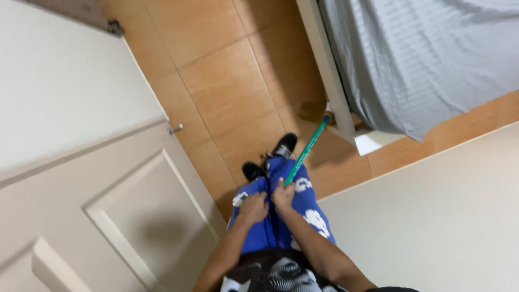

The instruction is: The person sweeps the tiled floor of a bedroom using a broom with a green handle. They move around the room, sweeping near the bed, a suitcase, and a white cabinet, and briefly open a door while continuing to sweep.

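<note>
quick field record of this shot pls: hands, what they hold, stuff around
right hand: gripping the near end of a green stick
left hand: on the blue shorts, holds nothing
stick: slants away toward the bed frame; its far end is by the frame's leg
bed: grey sheet hangs over the frame
floor: tan tiles
door: white, panelled, on the left
shoes: black

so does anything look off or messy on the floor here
Nothing is spilled or broken. A darker patch marks the tiled floor near the far end of the green stick held by the right hand; stain or shadow, I cannot tell.
</note>
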